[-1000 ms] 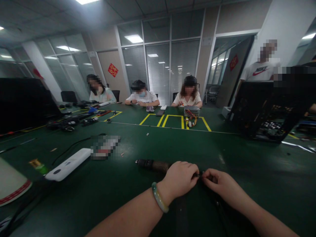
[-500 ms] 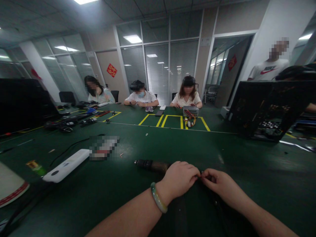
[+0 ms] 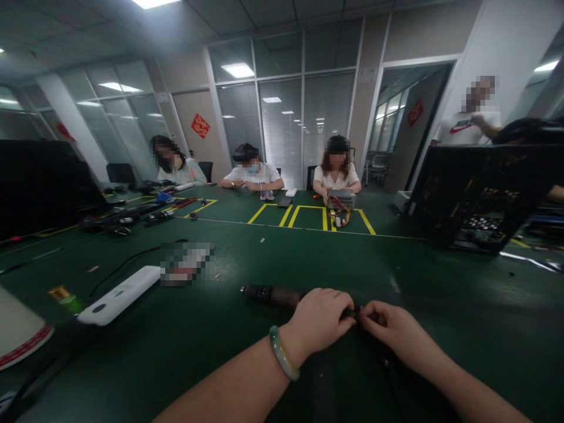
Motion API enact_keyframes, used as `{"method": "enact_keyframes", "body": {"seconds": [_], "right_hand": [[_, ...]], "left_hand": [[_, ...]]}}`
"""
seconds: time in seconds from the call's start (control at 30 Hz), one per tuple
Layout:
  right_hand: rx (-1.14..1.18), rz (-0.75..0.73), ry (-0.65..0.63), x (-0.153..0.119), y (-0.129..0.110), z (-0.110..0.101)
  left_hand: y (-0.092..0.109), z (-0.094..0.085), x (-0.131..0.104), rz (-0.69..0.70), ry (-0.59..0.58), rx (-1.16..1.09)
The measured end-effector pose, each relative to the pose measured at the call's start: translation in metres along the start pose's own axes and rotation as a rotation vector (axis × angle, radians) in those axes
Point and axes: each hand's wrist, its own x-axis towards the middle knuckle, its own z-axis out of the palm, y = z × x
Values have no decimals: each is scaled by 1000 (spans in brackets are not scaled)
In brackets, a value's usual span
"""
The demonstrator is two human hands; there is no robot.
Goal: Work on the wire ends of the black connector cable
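A dark, tube-shaped electric screwdriver (image 3: 282, 296) lies on the green table, its metal tip pointing left. My left hand (image 3: 324, 317), with a jade bangle (image 3: 282, 352) at the wrist, covers the rear part of the tool. Its fingers are curled and closed around that end, at a small dark piece between thumb and forefinger. Close to its right, my right hand (image 3: 388, 326) pinches a small dark cable end. A black cable (image 3: 386, 363) runs down below that hand, hard to make out against the table. The fingertips of both hands nearly meet.
On the left are a white power strip (image 3: 121, 296), a small green-and-gold bottle (image 3: 66, 299), a pale cup (image 3: 20, 329) and a blurred-out flat item (image 3: 187, 264). A black computer case (image 3: 484, 194) stands right. Across the table, people sit near a power supply (image 3: 341, 200) with loose wires.
My left thumb and forefinger have parted slightly, showing more of the dark piece between my hands. Across the table, a co-worker's hand has moved to the power supply's side.
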Motion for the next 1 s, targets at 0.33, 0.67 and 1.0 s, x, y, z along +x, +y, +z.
{"method": "enact_keyframes", "body": {"seconds": [0.33, 0.67, 1.0], "right_hand": [[24, 3, 4, -1, 0, -1], [-21, -6, 9, 0, 0, -1], [5, 9, 2, 0, 0, -1]], "left_hand": [[2, -3, 0, 14, -6, 2], [2, -5, 0, 25, -11, -1], [1, -2, 0, 58, -15, -3]]}}
